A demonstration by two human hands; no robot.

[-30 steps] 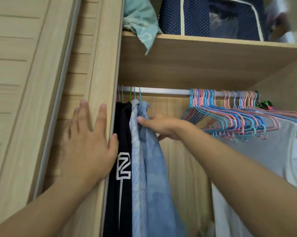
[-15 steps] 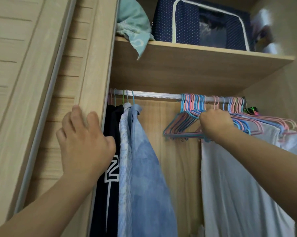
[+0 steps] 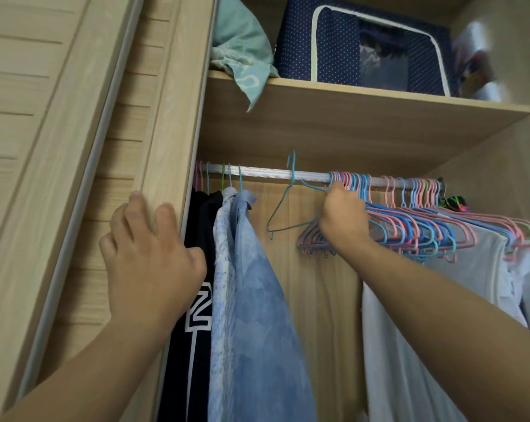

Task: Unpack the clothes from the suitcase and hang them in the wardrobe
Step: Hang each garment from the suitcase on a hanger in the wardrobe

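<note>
Our right hand (image 3: pixel 344 220) grips a teal hanger (image 3: pixel 285 205), its hook above the rail (image 3: pixel 266 173); our left hand (image 3: pixel 149 263), fingers relaxed, rests on the door (image 3: pixel 166 117).

A fabric storage box (image 3: pixel 364 47) sits on the wooden shelf (image 3: pixel 349 117) above the metal rail (image 3: pixel 266 173). Hung shirts (image 3: pixel 248 284) crowd the rail's left end, bunched plastic hangers (image 3: pixel 410 220) its right.

Two hands: left hand (image 3: pixel 149 263), right hand (image 3: pixel 343 220). One rail (image 3: pixel 269 173). One shelf (image 3: pixel 364 99). At left, three hung garments: one black top (image 3: pixel 196 330), one pale patterned shirt (image 3: pixel 222 300), one blue shirt (image 3: pixel 257 315). One teal hanger (image 3: pixel 283 208) lifted off the rail. One dense bunch of pink and blue empty hangers (image 3: pixel 410 223), too crowded to count. On the shelf, one navy dotted storage box (image 3: pixel 364 53) and one teal cloth (image 3: pixel 242 56).
</note>
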